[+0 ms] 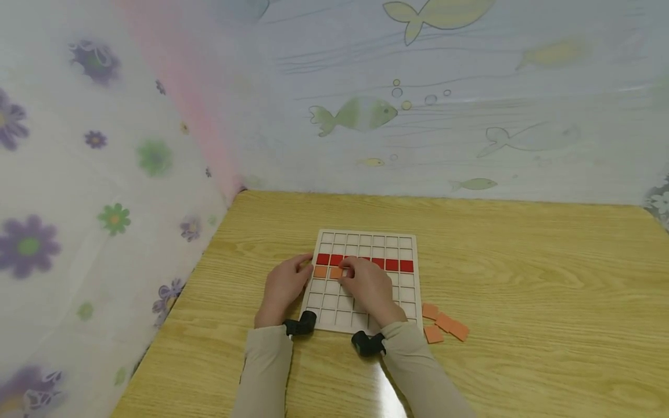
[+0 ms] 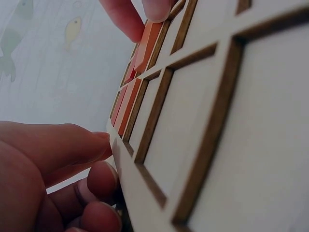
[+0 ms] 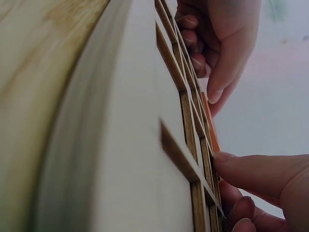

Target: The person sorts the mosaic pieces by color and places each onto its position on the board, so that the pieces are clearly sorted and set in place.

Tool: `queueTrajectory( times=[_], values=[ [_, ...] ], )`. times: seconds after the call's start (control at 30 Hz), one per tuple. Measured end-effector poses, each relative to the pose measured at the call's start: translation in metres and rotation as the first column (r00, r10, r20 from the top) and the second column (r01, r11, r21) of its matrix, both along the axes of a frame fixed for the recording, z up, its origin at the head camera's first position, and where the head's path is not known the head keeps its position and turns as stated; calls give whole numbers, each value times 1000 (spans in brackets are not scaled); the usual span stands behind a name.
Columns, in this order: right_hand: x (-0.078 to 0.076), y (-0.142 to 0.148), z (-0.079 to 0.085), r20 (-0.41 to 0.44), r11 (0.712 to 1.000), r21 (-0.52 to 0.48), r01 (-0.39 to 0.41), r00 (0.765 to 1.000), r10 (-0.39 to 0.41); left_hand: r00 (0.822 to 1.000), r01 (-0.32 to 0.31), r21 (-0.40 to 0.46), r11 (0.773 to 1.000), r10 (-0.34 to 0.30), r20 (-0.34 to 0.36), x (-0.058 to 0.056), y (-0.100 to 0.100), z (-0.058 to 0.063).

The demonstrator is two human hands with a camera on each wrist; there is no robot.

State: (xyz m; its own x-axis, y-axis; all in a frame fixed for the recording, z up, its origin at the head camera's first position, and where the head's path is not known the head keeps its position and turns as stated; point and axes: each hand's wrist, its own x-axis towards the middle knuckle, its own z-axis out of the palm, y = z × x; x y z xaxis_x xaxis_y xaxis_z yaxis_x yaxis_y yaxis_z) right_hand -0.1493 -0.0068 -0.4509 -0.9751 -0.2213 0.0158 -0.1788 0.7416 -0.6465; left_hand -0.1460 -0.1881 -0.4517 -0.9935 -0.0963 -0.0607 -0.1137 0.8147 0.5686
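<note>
A pale wooden grid board [image 1: 329, 302] lies on the table, with a row of red square tiles [image 1: 406, 266] across it. Just below that row, two orange square tiles [image 1: 321, 271] sit side by side at the left. My right hand [image 1: 370, 285] reaches over the board and pinches the second orange tile [image 2: 148, 46] with thumb and index finger. It covers part of the red row and several cells. At the board's left edge, my left hand [image 1: 284, 285] holds the rim between its thumb [image 2: 72, 147] and curled fingers.
Several loose orange tiles [image 1: 443, 322] lie on the wood-grain table [image 1: 522, 278], right of the board; some overlap. A fish-patterned wall covering [image 1: 360, 174] stands behind the table, and a flower-patterned one [image 1: 115, 191] is at the left. Black devices [image 1: 368, 345] are strapped on both wrists.
</note>
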Motion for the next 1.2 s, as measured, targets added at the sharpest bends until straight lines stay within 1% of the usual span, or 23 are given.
queueTrajectory(
  times=[0.17,0.4,0.67,1.0,1.2],
  values=[
    [0,0,-1,-4,1000,-3,-9,1000,9,1000,-14,-12,1000,14,11,-1,0,-1],
    [0,0,0,0,1000,7,-13,1000,13,1000,-10,-4,1000,10,16,0,1,0],
    [1,0,0,-6,999,25,-33,999,33,999,-29,68,997,28,29,1,1,-1],
    [-1,6,-1,-11,995,-44,-88,996,88,999,-29,90,995,26,33,1,1,-1],
    [-1,8,-2,26,992,-85,-96,995,98,999,-17,78,997,15,29,2,0,-1]
  ],
)
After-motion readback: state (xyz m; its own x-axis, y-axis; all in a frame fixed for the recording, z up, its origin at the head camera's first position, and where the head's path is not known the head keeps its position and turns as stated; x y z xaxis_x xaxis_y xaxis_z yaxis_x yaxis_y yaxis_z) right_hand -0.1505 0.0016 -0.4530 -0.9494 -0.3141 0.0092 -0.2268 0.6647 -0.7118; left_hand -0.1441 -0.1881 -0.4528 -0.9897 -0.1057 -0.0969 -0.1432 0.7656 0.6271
